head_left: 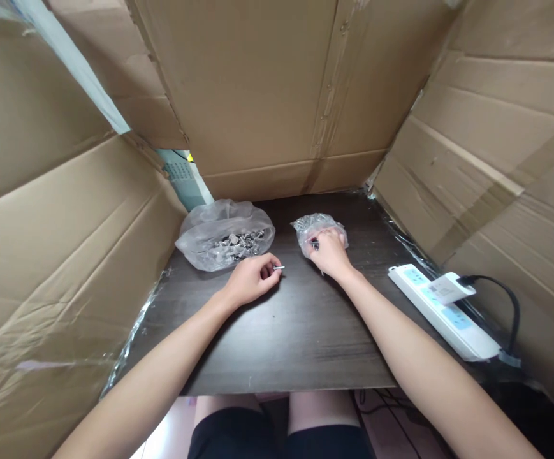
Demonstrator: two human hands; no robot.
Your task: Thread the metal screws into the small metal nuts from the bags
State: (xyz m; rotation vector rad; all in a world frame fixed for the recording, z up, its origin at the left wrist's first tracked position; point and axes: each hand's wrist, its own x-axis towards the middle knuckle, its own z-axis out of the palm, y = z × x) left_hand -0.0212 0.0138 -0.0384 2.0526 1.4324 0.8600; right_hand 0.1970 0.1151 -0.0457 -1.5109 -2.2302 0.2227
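My left hand point(252, 278) rests on the dark wooden table point(281, 331) with its fingers pinched round a small metal screw point(279, 268) that sticks out to the right. Just behind it lies a large clear plastic bag point(224, 234) holding several shiny metal screws. My right hand point(329, 252) lies on the near side of a smaller clear plastic bag point(317, 226), its fingers curled into the bag's opening; a small dark piece shows at the fingertips, too small to name.
Cardboard walls point(277, 95) close in the table on the left, back and right. A white power strip point(444, 309) with a black plug and cable lies at the table's right edge. My knees show below the front edge.
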